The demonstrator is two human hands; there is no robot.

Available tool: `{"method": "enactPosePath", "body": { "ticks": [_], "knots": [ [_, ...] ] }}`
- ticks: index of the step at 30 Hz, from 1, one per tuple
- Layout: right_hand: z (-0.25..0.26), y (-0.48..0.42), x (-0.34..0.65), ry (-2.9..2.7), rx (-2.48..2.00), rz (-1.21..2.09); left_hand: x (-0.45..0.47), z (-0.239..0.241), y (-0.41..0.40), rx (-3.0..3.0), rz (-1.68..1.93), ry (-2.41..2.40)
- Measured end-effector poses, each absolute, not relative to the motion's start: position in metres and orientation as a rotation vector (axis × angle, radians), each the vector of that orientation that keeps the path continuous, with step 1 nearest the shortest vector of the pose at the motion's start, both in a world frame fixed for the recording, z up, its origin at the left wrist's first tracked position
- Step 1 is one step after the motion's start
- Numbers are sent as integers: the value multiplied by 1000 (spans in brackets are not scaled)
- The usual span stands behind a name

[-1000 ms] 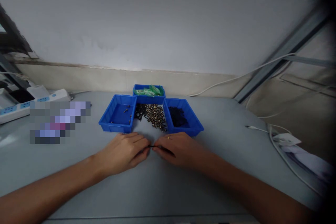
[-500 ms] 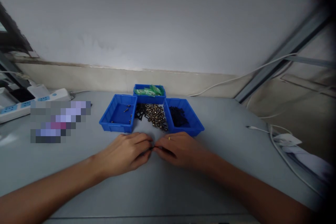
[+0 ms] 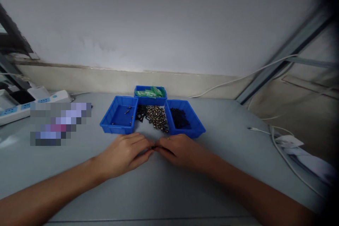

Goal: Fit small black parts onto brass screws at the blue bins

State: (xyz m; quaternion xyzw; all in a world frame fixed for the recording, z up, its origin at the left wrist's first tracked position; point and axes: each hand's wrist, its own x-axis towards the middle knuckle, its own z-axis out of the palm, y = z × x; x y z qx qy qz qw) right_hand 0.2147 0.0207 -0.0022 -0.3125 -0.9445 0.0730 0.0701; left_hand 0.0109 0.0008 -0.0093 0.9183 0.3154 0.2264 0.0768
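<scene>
My left hand [image 3: 129,153] and my right hand [image 3: 178,150] meet fingertip to fingertip low over the grey table. Both are pinched closed around a small dark piece [image 3: 154,147], mostly covered by the fingers, so its kind cannot be made out. Just beyond the hands lies a loose heap of brass-coloured metal fittings [image 3: 158,117], with black small parts [image 3: 141,111] on its left. A blue bin [image 3: 116,129] to the left holds a few screw-like metal pieces [image 3: 127,112]. The blue bin [image 3: 194,122] on the right contains many black small parts [image 3: 180,117].
A third blue bin [image 3: 150,101] with green plastic packets [image 3: 150,92] stands at the back against the wall. On the left are a white power strip [image 3: 43,100] and a blurred-out object [image 3: 63,122]. White cables [image 3: 280,148] and a plug lie at the right edge.
Both hands stay nearly in place over the table. The fingertips have drawn slightly closer around the small dark piece, and the left fingers have straightened a little.
</scene>
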Motion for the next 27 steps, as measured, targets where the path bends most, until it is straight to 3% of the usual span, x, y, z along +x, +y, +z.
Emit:
{"method": "enactPosePath", "body": {
  "ticks": [12,27],
  "knots": [
    [-5,20,214,-2832,-919,299,10,-7,-2,2781,674,924],
    [1,12,214,-2781,-744,62,14,-8,-1,2803,413,1032]
  ]
}}
